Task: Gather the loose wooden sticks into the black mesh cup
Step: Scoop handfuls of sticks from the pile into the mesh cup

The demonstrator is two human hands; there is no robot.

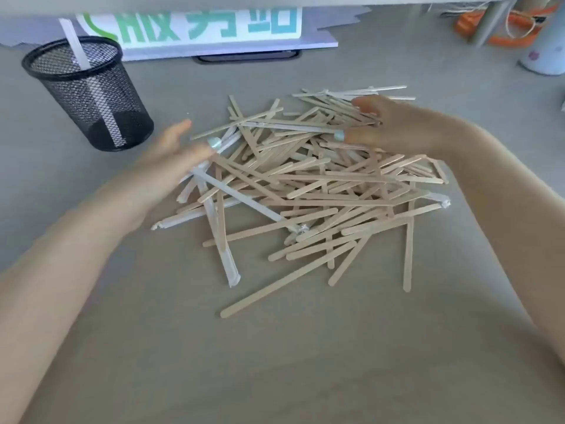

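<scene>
A big loose heap of flat wooden sticks (308, 191) lies in the middle of the grey table, some in white paper wrappers. The black mesh cup (88, 93) stands upright at the back left and holds one wrapped stick (88, 78) leaning in it. My left hand (171, 151) rests at the heap's left edge, fingers spread, touching the wrapped sticks there. My right hand (385, 123) lies on the heap's far right part, fingers apart and pressing on the sticks. Neither hand has lifted a stick.
A white sign with green and teal letters (208, 29) stands along the back edge. An orange item with cords (501, 26) and a pale cup-like object (544, 53) sit at the back right. Bare table (275, 362) spreads in front of the heap.
</scene>
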